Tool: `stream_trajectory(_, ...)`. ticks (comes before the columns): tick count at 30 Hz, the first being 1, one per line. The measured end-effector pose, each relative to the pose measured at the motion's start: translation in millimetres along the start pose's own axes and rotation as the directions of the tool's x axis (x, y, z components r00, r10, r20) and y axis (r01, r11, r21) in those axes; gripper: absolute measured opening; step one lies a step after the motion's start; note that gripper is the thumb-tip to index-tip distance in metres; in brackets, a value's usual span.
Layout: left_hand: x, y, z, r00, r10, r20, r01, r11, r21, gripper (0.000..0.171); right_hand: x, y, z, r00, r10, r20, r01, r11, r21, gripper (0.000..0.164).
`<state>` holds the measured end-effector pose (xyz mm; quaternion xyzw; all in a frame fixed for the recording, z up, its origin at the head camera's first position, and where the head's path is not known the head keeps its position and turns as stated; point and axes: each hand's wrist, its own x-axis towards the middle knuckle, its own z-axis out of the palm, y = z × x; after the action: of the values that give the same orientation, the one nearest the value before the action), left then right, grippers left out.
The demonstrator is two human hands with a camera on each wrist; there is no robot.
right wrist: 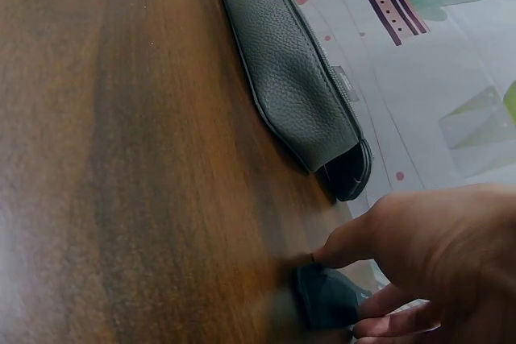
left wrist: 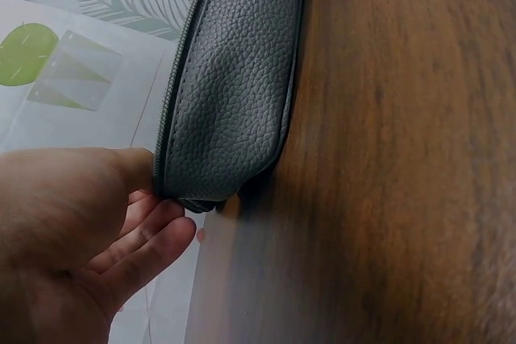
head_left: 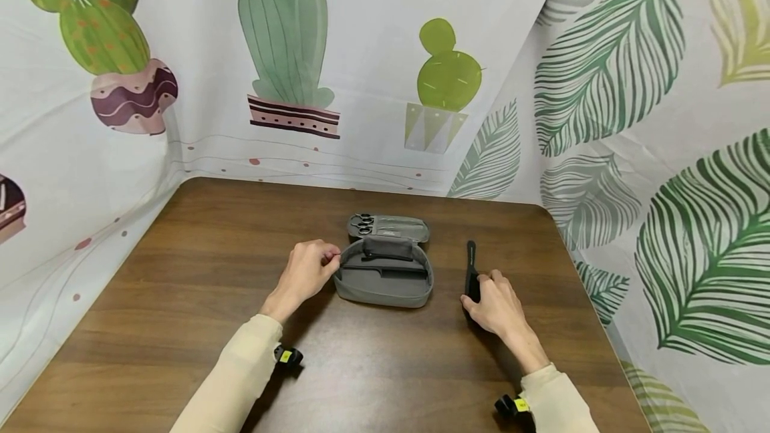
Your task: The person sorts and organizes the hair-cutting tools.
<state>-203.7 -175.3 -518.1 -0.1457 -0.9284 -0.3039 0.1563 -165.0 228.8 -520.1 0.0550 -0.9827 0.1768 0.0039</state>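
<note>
A grey zip case point(head_left: 385, 296) lies unfolded on the table, its lid flipped to the far side. My left hand point(head_left: 305, 272) pinches the left end of its rim; in the left wrist view the thumb touches the zip edge. Inside the case are a black comb point(head_left: 403, 274) and another slim black tool point(head_left: 385, 256). Scissors point(head_left: 363, 224) sit in the lid point(head_left: 415, 229). To the right of the case, my right hand point(head_left: 496, 303) grips the wide end of a black brush point(head_left: 471, 259), whose handle points away from me. Its wide end is partly hidden by the fingers.
The brown wooden table point(head_left: 385, 366) reaches to a printed cloth point(head_left: 373, 52) with cactus pictures at the back. A leaf-printed cloth point(head_left: 692, 232) hangs along the right side. Bare tabletop lies between the case and the brush.
</note>
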Motion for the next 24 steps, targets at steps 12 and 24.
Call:
stream_trajectory(12, -0.4, -0.4, -0.7, 1.000, 0.001, -0.003, -0.001, 1.000, -0.001, 0.006, -1.5, 5.1, -3.2, 0.999, -0.046, -0.005, 0.046, 0.997, 0.058, 0.047)
stream_trajectory(24, -0.6, -1.1, 0.6, 1.000, 0.004, -0.004, -0.004, 1.000, 0.001, 0.007, -6.2, 13.2, -5.2, 0.993, -0.038, -0.114, 0.049, 0.994, 0.094, 0.036)
